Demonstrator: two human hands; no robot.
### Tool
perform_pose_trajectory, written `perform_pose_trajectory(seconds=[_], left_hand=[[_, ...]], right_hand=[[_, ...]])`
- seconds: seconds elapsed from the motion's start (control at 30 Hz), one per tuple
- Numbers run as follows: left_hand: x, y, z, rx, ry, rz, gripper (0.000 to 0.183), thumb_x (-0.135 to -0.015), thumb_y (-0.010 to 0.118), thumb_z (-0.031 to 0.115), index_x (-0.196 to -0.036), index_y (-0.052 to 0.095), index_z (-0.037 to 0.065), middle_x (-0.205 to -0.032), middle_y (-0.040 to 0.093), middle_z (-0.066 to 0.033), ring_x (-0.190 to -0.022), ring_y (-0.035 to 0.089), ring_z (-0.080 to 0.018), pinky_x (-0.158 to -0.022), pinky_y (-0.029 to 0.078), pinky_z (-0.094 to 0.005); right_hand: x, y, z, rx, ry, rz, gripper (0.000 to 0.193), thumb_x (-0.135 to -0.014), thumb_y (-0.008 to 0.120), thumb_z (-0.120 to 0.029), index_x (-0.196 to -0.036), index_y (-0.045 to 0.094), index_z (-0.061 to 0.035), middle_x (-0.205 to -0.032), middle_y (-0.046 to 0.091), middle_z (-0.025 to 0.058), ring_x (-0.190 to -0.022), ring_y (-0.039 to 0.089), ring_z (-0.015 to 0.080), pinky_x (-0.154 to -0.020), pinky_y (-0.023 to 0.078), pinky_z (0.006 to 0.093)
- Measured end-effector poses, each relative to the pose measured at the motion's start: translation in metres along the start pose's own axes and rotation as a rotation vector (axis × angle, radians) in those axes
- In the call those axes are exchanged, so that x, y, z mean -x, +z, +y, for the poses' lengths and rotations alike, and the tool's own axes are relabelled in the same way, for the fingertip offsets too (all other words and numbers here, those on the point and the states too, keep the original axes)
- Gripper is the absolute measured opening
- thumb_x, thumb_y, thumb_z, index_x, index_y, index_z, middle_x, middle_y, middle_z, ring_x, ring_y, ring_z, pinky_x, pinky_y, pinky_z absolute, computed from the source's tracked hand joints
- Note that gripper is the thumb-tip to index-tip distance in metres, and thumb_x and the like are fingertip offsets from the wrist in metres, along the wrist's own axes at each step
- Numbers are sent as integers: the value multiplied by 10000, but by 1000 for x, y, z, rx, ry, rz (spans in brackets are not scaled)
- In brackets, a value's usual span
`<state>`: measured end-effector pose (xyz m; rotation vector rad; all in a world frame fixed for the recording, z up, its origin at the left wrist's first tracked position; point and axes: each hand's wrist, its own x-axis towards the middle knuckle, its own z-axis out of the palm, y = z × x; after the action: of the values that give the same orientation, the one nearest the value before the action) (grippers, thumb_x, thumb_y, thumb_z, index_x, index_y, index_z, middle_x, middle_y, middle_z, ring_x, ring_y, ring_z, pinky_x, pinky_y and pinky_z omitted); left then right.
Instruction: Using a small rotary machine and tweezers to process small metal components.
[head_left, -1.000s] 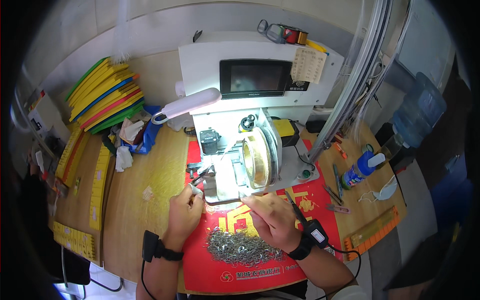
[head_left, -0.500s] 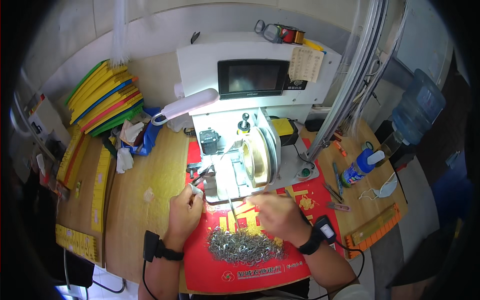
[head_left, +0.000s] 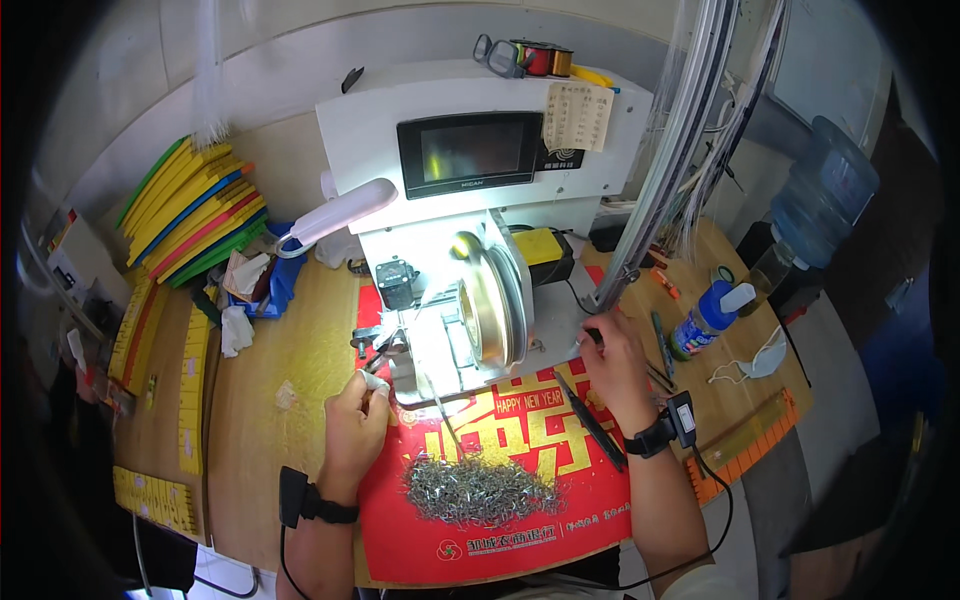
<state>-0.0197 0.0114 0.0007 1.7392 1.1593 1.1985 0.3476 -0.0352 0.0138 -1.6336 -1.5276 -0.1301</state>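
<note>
My left hand is closed in a pinch at the left front of a white machine. Something small and white shows at its fingertips, beside a dark slim tool or part; what exactly the fingers hold is hidden. My right hand has its fingers curled around a dark round knob on the right side of the machine's base. A gold-rimmed wheel stands upright on the brightly lit machine. Black tweezers lie on the red mat, left of my right forearm.
A heap of small metal clippings covers the mat's near part. Rightward are a blue-capped bottle, a face mask and an orange-edged strip. Stacked yellow foam strips and a blue bin stand left.
My right hand has moved right, from above the mat to the knob, uncovering the tweezers. My left hand stays at the machine. The whole view has shifted slightly.
</note>
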Motion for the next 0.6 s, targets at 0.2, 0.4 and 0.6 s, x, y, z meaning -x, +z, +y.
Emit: perform_pose_trajectory(seconds=[0.2,0.4,0.6], left_hand=[[1,0,1,-7,-1,-4,84,-996,598,5,-919,617,-22,-658,645,-48,-596,590,-66,-543,435,-283],[1,1,4,-16,-4,-7,81,-997,595,6,-927,622,-25,-666,643,-46,-607,574,-58,-548,428,-277],[1,2,1,-8,2,2,81,-997,600,9,-927,623,-23,-664,623,-33,-603,545,-50,-544,413,-277]], right_hand=[[2,1,1,34,-14,-3,176,-894,748,-100,-1037,684,-21,-1033,680,170,-1019,619,402,-885,506,488],[3,0,-2,122,-59,-80,239,-882,791,-154,-1064,683,-43,-1048,673,149,-1024,622,386,-888,506,490],[3,-1,-3,140,-46,-101,242,-878,795,-148,-1067,682,-46,-1061,673,146,-1023,624,384,-889,508,492]])
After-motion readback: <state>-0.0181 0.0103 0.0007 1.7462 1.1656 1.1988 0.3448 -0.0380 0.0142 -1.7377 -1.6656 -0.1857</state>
